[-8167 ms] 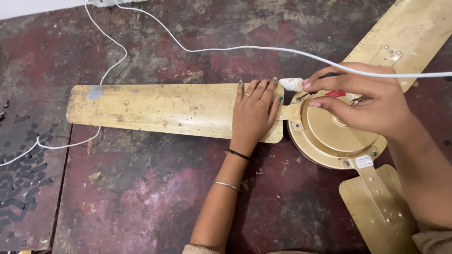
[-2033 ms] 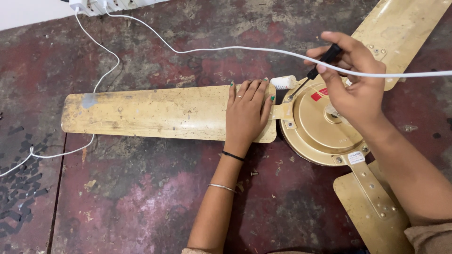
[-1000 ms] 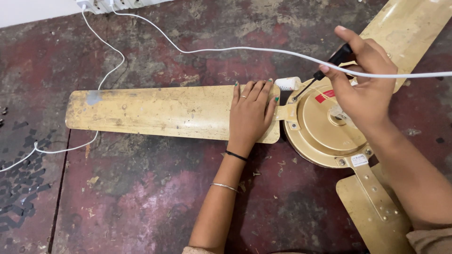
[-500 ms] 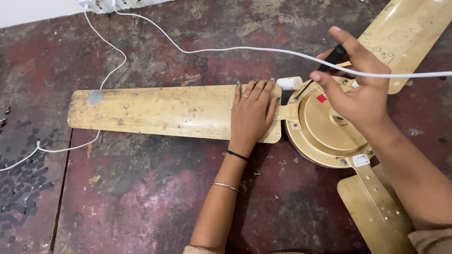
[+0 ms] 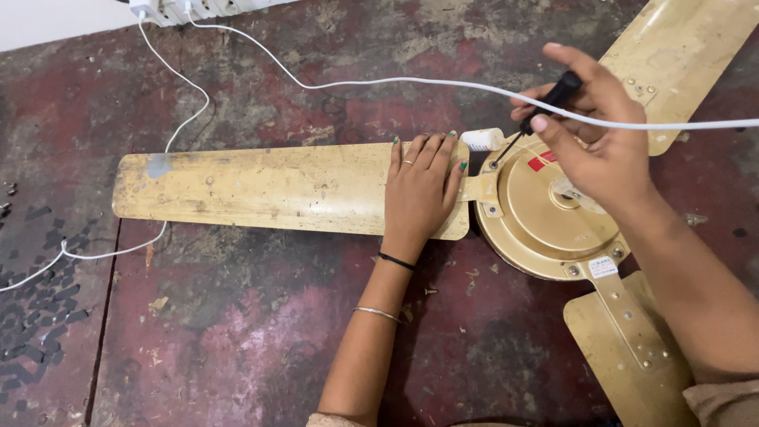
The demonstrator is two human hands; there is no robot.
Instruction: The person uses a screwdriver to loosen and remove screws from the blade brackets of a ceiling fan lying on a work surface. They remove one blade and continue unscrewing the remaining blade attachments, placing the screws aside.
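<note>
Ceiling fan [image 5: 553, 213], gold, dismantled, lying on the red floor [image 5: 237, 340] at frame centre-right. Left hand [image 5: 419, 194] flat, fingers spread, pressing the long blade [image 5: 277, 190] (axis left-right). Right hand [image 5: 593, 142], nearer the hub, fingers pinched on a black-handled tool [image 5: 549, 99], tip angled down-left toward the blade bracket [image 5: 484, 190]. White cable [image 5: 395, 81] crosses above.
</note>
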